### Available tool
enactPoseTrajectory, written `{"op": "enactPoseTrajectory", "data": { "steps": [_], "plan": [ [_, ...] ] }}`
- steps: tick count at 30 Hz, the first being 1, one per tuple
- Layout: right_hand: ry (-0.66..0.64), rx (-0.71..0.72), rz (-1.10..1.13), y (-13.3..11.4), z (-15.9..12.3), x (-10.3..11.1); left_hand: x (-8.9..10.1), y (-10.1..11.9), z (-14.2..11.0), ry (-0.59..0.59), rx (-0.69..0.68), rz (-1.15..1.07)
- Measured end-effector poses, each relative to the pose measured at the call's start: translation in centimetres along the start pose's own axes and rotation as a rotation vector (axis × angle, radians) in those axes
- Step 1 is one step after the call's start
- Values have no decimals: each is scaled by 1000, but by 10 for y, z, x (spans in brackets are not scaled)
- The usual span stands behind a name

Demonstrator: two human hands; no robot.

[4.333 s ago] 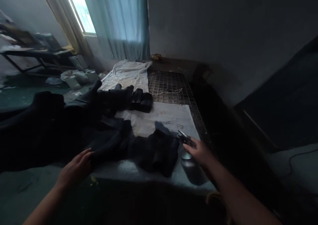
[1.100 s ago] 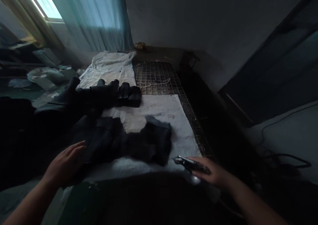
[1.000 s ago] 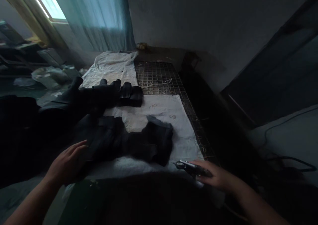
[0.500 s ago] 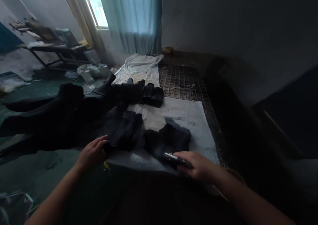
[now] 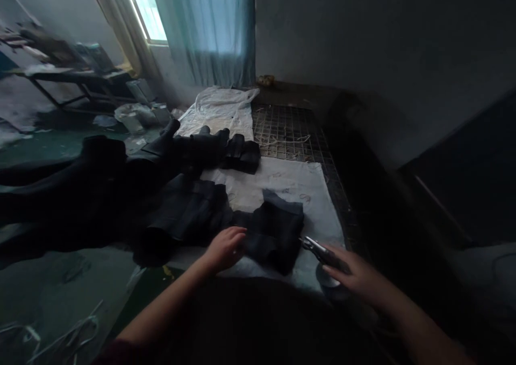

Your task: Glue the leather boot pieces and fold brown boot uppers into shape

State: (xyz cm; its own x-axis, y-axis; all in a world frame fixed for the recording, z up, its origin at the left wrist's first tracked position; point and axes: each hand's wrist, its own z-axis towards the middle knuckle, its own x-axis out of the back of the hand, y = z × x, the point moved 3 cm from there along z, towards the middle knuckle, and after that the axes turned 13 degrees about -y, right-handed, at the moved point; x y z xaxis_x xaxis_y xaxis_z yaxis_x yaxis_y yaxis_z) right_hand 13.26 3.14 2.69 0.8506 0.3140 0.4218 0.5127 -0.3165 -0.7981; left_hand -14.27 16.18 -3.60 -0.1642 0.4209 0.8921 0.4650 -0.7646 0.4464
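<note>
At the near edge of the white sheet [image 5: 282, 172], a dark piece of material [image 5: 278, 233] is laid unevenly, and by the near right corner a silvery spray gun [image 5: 320, 251] is held tilted.

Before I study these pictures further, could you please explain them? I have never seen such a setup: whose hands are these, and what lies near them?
There is no machine arm here: these are a person's own bare hands, filmed by one camera worn on the head, looking forward and down. The right hand grips a metal tool, perhaps a spray gun, its tip near the right edge of a dark piece. The left hand is at that piece's left side, visibly holding nothing; whether it touches is unclear. The piece lies on a white cloth, with other dark shapes to the left. Beyond the cloth, a wire grid shows. The dim light hides what the dark material is.
</note>
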Motion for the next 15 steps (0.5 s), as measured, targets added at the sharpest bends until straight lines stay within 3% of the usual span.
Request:
{"op": "enactPoseTrajectory", "data": {
  "steps": [2,5,8,11,15],
  "plan": [
    [39,-51,52,14,-19,2,-20,17,36,-254,-25,-63],
    [135,-114,147,29,-43,-1,-40,32,86,-447,-92,-88],
    [210,-151,256,37,-55,-8,-48,29,123,-566,-80,-102],
    [288,-152,331,35,-58,-12,-48,21,141,-645,-36,-131],
    [356,-89,318,23,-55,-12,-39,13,148,-609,71,-196]
  ]
}}
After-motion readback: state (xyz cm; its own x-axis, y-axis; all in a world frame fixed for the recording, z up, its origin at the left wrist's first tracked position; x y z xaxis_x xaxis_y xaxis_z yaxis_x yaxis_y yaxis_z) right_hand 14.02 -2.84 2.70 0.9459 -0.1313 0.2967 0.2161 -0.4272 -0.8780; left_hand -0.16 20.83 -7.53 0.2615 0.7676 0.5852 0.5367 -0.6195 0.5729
